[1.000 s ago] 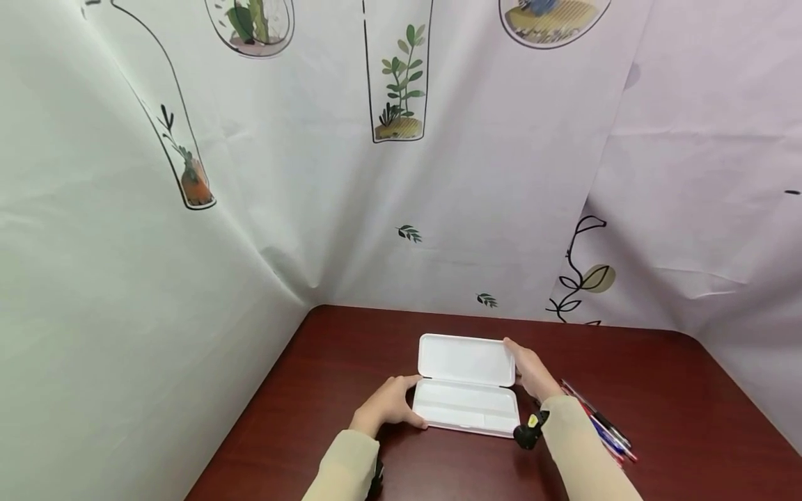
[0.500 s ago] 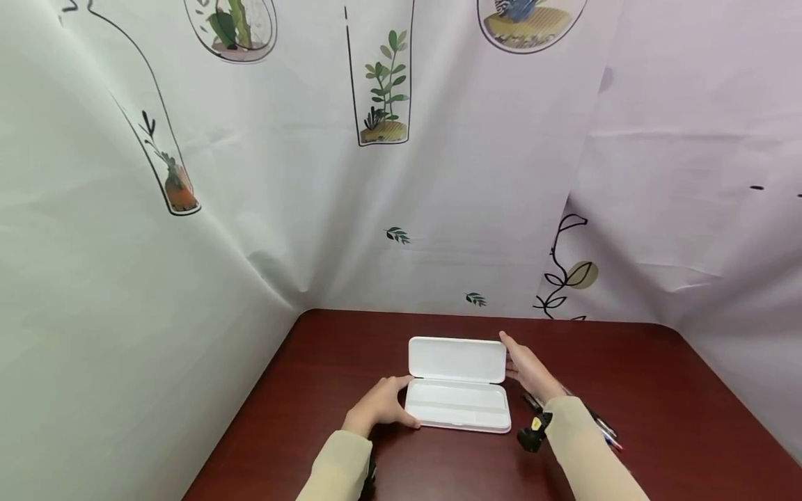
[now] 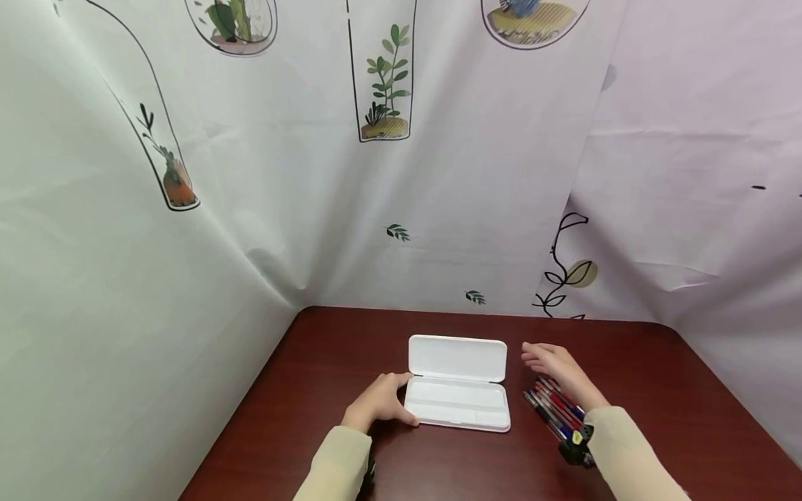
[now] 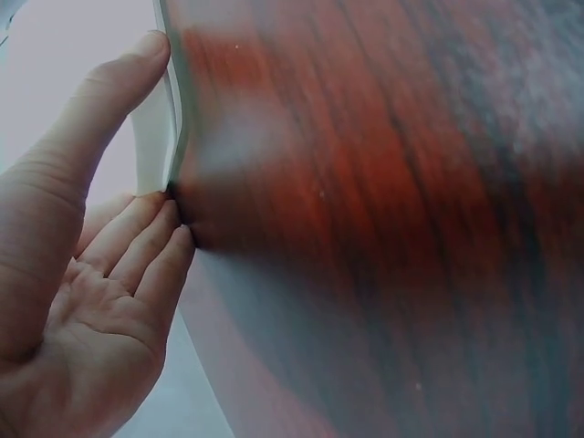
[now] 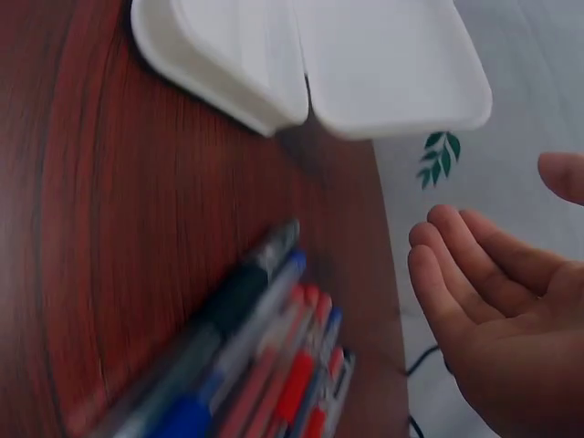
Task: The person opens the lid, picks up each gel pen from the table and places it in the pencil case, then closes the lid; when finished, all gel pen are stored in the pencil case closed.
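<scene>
A white pencil case (image 3: 460, 403) lies open on the table, its lid (image 3: 458, 358) folded back toward the wall. My left hand (image 3: 379, 403) holds the case's left end, thumb at the front corner and fingers near the hinge. The left wrist view shows that thumb (image 4: 117, 87) on the case's edge. Free of the case, my right hand (image 3: 560, 371) hovers to its right with fingers extended and nothing in them. Below it lies a bundle of pens (image 3: 554, 410) with black, blue and red parts, partly hidden by the right wrist's camera.
The dark red wooden table (image 3: 351, 341) ends at a white cloth wall (image 3: 464, 209) printed with plants. Another cloth side (image 3: 156, 334) borders the table on the left. In the right wrist view, a thin dark cord (image 5: 422, 359) shows beyond the table edge.
My right hand has left the lid's right edge and moved right, over the pens, uncovering more of them. The left hand keeps its place on the case. The head view has shifted slightly.
</scene>
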Tool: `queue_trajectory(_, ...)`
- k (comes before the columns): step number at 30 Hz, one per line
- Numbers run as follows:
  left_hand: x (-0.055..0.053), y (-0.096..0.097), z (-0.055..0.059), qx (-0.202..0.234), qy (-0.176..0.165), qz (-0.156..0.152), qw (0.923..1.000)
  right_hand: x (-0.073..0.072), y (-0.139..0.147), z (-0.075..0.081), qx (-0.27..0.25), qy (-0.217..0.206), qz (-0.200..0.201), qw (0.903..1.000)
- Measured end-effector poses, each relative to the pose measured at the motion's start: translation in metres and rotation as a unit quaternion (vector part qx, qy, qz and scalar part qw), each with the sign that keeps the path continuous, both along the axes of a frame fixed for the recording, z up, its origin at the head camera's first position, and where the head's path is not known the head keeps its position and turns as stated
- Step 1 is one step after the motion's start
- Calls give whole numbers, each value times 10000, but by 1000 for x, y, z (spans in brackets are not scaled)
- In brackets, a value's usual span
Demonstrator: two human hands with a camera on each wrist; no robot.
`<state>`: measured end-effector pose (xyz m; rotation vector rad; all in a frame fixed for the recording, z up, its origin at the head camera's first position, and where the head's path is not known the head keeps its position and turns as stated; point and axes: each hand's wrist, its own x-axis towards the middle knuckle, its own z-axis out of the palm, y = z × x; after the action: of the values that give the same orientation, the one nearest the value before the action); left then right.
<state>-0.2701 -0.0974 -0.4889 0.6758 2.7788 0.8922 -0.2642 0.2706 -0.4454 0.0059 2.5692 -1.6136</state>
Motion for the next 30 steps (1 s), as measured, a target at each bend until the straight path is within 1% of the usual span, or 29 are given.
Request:
queue_trajectory(6, -1, -1, 1, 37, 42, -37, 10000, 9, 19, 0, 638, 236, -135, 9976)
queue_trajectory(9, 0, -2, 0, 16, 53, -20, 10000, 14, 27, -4, 1035, 330, -198, 9939)
queue_trajectory(13, 0, -3, -2, 7, 28, -5, 10000, 20, 37, -11, 1364, 309, -313, 9897)
queue_trajectory(17, -1, -3, -2, 56, 34, -15, 10000, 24, 47, -17, 1506, 211, -354, 9877)
queue_trajectory(24, -1, -3, -1, 60, 70, -49, 9999, 29, 61, -23, 1910, 359, -333, 9804)
queue_trajectory(30, 0, -4, 1, 29, 47, -6, 10000, 32, 68, -29, 2103, 323, -322, 9766)
